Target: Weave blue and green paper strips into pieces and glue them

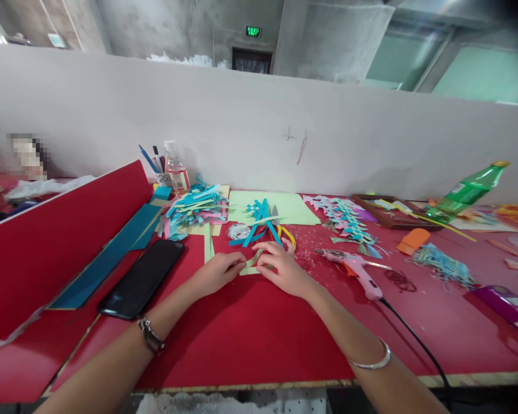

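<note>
My left hand [218,272] and my right hand [280,267] meet at the middle of the red table [250,333], both pinching pale green paper strips [251,263] that lie folded on the surface. Just beyond my fingers sits a bundle of blue paper strips [261,221] crossed over a yellow loop [289,236], resting partly on a light green sheet [285,207]. A pink glue gun [358,269] lies to the right of my right hand, its black cord trailing toward the table's front edge.
A black phone [142,279] and a long blue card strip [107,259] lie at left beside a raised red board [56,236]. A heap of cut strips [194,210], a clear bottle [176,169], woven paper pieces [349,221], a green bottle [470,190] and a wooden tray [392,214] line the back.
</note>
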A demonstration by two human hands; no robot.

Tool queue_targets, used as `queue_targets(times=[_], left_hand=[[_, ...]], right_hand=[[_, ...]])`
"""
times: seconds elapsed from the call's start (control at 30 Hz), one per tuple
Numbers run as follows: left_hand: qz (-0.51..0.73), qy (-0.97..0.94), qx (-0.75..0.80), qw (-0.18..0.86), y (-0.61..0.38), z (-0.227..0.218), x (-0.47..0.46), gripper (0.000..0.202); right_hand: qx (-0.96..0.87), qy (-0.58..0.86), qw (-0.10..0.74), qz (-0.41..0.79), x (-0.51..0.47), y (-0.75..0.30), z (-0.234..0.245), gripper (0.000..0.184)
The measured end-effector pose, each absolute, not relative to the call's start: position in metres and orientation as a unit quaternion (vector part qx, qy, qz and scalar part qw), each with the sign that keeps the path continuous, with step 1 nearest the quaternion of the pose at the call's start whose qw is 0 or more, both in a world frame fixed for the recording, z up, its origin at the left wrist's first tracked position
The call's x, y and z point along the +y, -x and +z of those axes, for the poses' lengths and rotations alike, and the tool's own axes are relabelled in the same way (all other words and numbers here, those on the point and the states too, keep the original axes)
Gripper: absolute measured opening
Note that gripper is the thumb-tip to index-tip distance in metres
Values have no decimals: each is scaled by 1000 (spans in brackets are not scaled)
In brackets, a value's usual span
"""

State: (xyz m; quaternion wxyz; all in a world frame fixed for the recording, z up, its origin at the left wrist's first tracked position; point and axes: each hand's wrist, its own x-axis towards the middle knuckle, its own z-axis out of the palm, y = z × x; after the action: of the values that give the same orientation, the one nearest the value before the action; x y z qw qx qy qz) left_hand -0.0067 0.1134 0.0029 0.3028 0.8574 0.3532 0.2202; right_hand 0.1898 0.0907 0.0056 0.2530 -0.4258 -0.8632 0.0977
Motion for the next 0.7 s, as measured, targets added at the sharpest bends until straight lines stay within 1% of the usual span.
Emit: queue_targets(times=[0.3, 0.43, 0.57, 0.7], left_hand=[[235, -845, 354, 325, 8, 0, 115, 30], [243, -821, 359, 371, 5, -3, 116, 24], [259, -793, 379, 400, 4, -10, 118, 24], [271, -774, 371, 436, 4, -12, 119, 22]], right_hand=[[-829, 463, 280, 139, 93, -190, 2, 18], [-812, 485, 287, 149, 94, -189, 1, 19], [-816, 479, 288, 147, 95, -188, 0, 22], [-821, 475, 282, 147, 93, -187, 0, 16]])
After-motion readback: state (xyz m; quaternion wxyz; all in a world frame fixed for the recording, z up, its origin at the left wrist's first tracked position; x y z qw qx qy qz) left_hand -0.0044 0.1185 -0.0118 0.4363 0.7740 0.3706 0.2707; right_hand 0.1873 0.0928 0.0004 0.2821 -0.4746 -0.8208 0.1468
